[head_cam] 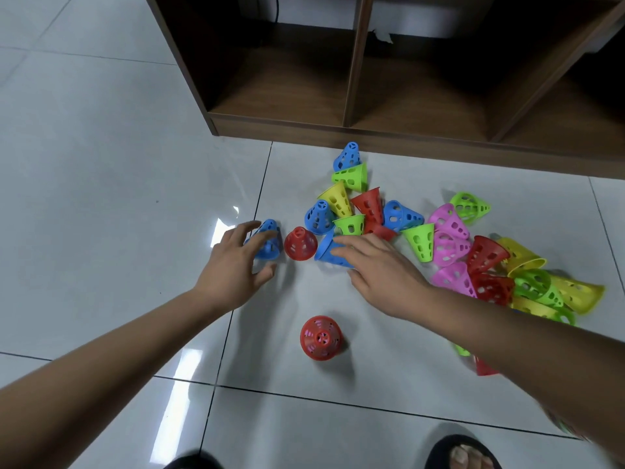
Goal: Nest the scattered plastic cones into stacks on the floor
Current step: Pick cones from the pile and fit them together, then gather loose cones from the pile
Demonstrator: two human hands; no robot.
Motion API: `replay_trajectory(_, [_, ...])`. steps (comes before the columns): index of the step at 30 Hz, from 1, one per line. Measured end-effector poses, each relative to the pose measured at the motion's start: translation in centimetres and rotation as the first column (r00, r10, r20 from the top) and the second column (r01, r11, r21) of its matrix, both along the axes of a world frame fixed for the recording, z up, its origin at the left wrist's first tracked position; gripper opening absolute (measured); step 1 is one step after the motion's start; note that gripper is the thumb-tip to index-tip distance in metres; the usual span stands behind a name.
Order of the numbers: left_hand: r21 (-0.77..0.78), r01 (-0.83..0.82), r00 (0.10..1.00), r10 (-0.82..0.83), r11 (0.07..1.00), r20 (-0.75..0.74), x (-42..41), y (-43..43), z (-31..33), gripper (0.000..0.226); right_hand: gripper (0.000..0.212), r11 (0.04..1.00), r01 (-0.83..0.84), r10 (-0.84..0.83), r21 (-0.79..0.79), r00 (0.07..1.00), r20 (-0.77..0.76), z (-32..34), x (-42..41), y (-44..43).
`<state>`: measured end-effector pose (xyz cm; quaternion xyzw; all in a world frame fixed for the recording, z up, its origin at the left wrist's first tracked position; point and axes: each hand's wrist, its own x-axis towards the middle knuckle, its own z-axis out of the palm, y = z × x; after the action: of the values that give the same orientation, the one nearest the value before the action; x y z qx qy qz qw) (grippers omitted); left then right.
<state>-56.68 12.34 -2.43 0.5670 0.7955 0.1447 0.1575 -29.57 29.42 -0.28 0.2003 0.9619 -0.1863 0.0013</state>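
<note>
White glossy floor tiles (101,198) carry everything. The left hand (236,262) has its fingers spread and arched over a blue cone (270,245), tips touching it, thumb apart. The right hand (378,272) reaches flat, fingers straight over a tipped blue cone (326,253). Between the two stands an upright red cone (300,243). A second red cone (321,337) stands nearer the person. A mixed pile of cones (449,245) lies to the right, below a wooden shelf (351,79).

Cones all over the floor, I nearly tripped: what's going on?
A person is gathering them. The left hand spreads over one blue perforated plastic cone; the right hand reaches onto a second blue cone lying on its side. An upright red cone stands between them, a lone red cone nearer the feet. The other cones lie jumbled by the wooden shelf.
</note>
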Motion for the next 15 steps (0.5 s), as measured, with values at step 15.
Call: replay_trajectory(15, [-0.129,-0.096,0.989,0.109,0.987,0.1,1.2,-2.9,-0.8,0.042,0.046,0.982,-0.047,0.039,0.181,0.998,0.047,-1.8,0.3,0.8])
